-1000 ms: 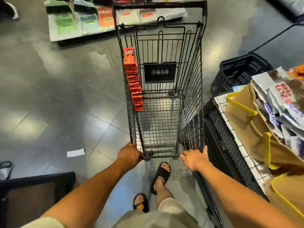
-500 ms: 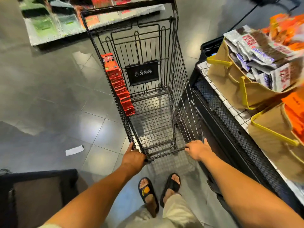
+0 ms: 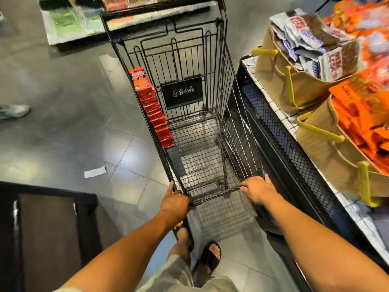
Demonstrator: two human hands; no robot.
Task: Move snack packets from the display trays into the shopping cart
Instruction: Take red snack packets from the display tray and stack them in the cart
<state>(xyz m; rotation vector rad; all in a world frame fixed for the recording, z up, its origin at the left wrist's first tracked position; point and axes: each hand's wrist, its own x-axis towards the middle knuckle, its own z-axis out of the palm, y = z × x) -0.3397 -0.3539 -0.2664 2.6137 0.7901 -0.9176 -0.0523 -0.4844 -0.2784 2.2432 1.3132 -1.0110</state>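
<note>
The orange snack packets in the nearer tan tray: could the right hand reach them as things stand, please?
Probably yes: the right hand, holding the shopping cart's rear rim, has the orange snack packets lying uncovered to its right, with nothing between.

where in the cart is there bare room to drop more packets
The cart floor is bare from the red packets lining its left wall across to the right wall. Crowded: that left wall and the heaped display trays.

Paper slip (image 3: 95, 172) on grey floor tiles (image 3: 63, 127); sneaker (image 3: 13, 110) at left
</note>
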